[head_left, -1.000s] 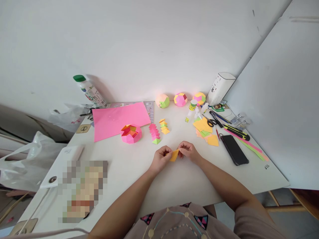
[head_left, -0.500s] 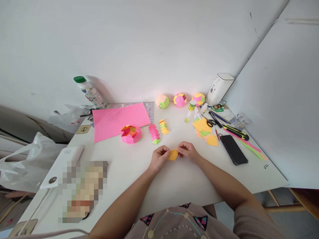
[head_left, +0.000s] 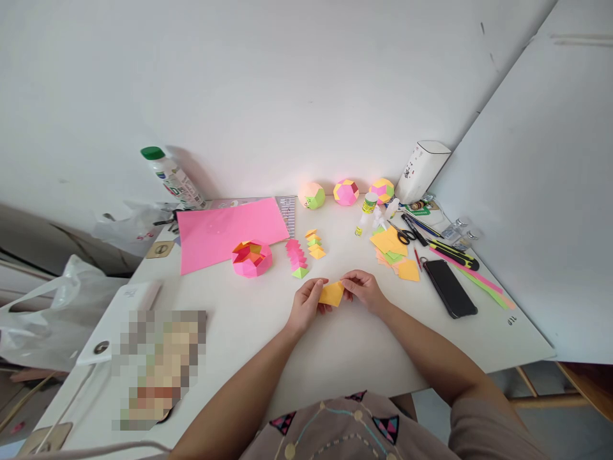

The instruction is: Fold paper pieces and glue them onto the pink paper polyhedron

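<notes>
orange paper piece (head_left: 331, 294): held over the white table (head_left: 244, 326), between your left hand (head_left: 306, 304), pinching its left side, and your right hand (head_left: 364, 291), pinching its upper right corner; neither hand is nearer; long axis not clear.

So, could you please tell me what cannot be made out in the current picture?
- Head view: ends of the orange paper piece, hidden by the left hand and right hand.
- Head view: pixelated object, details masked by blocks.
- Head view: white plastic bag, cut off by the left edge.
- Head view: fine print on the green-capped bottle, too small.
</notes>
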A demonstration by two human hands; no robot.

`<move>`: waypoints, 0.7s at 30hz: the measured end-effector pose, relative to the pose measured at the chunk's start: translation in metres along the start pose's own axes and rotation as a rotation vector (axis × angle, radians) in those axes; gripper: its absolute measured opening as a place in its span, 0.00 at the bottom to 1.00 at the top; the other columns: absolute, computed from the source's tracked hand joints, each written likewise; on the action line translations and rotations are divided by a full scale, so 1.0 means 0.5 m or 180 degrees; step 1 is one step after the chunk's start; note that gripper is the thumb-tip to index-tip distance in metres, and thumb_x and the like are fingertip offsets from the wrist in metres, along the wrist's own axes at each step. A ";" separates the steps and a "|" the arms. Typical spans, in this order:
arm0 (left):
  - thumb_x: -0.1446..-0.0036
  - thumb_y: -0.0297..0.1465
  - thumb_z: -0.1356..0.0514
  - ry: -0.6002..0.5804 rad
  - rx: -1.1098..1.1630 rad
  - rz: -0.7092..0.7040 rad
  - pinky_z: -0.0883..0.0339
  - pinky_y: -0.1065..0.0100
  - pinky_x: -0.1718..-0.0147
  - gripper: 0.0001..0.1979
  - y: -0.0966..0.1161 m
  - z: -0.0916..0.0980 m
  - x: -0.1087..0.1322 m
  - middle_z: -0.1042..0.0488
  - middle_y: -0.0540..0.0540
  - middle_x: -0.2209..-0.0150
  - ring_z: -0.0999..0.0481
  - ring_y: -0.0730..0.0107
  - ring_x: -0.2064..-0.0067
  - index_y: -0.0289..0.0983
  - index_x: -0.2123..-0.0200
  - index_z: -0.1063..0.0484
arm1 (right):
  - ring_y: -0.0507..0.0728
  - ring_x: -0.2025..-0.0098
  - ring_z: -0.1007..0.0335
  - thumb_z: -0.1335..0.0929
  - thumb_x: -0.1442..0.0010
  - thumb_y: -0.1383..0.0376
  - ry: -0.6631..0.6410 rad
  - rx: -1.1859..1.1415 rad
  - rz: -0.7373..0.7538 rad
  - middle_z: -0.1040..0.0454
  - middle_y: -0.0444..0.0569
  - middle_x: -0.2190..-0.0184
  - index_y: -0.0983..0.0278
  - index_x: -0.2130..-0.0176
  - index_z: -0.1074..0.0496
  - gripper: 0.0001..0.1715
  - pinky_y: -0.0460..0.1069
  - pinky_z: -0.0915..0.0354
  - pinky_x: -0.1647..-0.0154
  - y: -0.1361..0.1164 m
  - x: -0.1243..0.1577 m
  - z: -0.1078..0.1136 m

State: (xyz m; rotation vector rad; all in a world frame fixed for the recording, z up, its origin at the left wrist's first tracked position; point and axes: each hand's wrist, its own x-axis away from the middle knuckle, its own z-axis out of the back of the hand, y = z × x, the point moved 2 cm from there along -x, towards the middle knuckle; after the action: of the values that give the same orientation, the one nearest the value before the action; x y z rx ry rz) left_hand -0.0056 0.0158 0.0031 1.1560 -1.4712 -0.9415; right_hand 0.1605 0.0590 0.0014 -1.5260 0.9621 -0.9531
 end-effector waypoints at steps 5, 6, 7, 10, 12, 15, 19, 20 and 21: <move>0.48 0.52 0.42 -0.0033 0.0057 0.0074 0.36 0.69 0.79 0.25 0.000 0.002 -0.004 0.27 0.50 0.78 0.27 0.69 0.78 0.35 0.59 0.30 | 0.49 0.79 0.33 0.26 0.50 0.57 -0.0028 -0.0062 -0.0081 0.28 0.42 0.79 0.65 0.67 0.27 0.15 0.46 0.37 0.79 0.001 -0.001 0.001; 0.49 0.51 0.41 -0.0029 0.0070 0.0076 0.36 0.69 0.78 0.25 -0.001 0.002 -0.005 0.27 0.50 0.77 0.26 0.69 0.77 0.35 0.60 0.30 | 0.49 0.79 0.33 0.26 0.51 0.57 -0.0039 -0.0069 -0.0083 0.28 0.41 0.79 0.65 0.67 0.27 0.15 0.46 0.36 0.79 0.002 -0.001 0.001; 0.49 0.50 0.41 -0.0030 0.0089 0.0066 0.35 0.69 0.78 0.24 -0.003 0.003 -0.005 0.27 0.50 0.75 0.26 0.69 0.76 0.35 0.60 0.29 | 0.49 0.79 0.33 0.26 0.51 0.57 -0.0044 -0.0077 -0.0079 0.28 0.41 0.79 0.65 0.66 0.27 0.15 0.46 0.36 0.79 0.003 -0.001 0.001; 0.48 0.49 0.41 -0.0064 0.0169 -0.0007 0.33 0.68 0.75 0.23 -0.007 0.003 -0.007 0.26 0.49 0.72 0.26 0.69 0.73 0.35 0.60 0.29 | 0.49 0.79 0.34 0.26 0.50 0.57 -0.0045 -0.0104 -0.0048 0.28 0.42 0.78 0.64 0.66 0.27 0.15 0.46 0.36 0.79 0.005 -0.002 0.002; 0.48 0.48 0.40 -0.0052 0.0157 -0.0067 0.33 0.68 0.74 0.22 -0.008 0.004 -0.008 0.26 0.48 0.71 0.26 0.70 0.72 0.36 0.60 0.28 | 0.49 0.79 0.34 0.27 0.50 0.57 -0.0057 -0.0111 -0.0030 0.27 0.42 0.77 0.64 0.66 0.27 0.15 0.46 0.36 0.79 0.006 -0.003 0.003; 0.50 0.46 0.38 0.0112 0.0048 -0.0202 0.32 0.69 0.72 0.21 -0.008 0.006 -0.009 0.25 0.47 0.68 0.27 0.71 0.70 0.36 0.60 0.26 | 0.49 0.79 0.33 0.27 0.50 0.58 -0.0066 -0.0107 -0.0024 0.28 0.42 0.77 0.64 0.66 0.26 0.14 0.46 0.36 0.79 0.008 -0.003 0.005; 0.50 0.43 0.36 0.0253 0.0146 -0.0308 0.31 0.65 0.58 0.19 -0.014 0.010 -0.012 0.23 0.45 0.59 0.24 0.67 0.60 0.38 0.58 0.25 | 0.50 0.78 0.32 0.27 0.50 0.58 -0.0012 -0.0042 -0.0047 0.28 0.42 0.77 0.64 0.66 0.26 0.14 0.45 0.36 0.79 0.009 -0.002 0.005; 0.51 0.42 0.35 0.0247 0.0217 -0.0311 0.32 0.63 0.55 0.19 -0.017 0.011 -0.012 0.23 0.44 0.57 0.24 0.65 0.57 0.38 0.57 0.25 | 0.49 0.78 0.32 0.27 0.50 0.58 -0.0009 -0.0014 -0.0051 0.28 0.42 0.77 0.64 0.66 0.26 0.14 0.45 0.36 0.79 0.010 -0.002 0.004; 0.51 0.41 0.35 0.0229 0.0289 -0.0320 0.33 0.62 0.54 0.19 -0.019 0.012 -0.013 0.23 0.43 0.57 0.25 0.64 0.55 0.38 0.57 0.26 | 0.49 0.78 0.32 0.26 0.50 0.58 -0.0014 0.0016 -0.0051 0.28 0.42 0.77 0.64 0.66 0.26 0.14 0.45 0.36 0.79 0.010 -0.001 0.004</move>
State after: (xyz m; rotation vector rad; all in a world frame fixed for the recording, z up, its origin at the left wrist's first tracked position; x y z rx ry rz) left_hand -0.0094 0.0198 -0.0089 1.3273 -1.4211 -0.8996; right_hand 0.1614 0.0597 -0.0039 -1.5332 0.9449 -0.9624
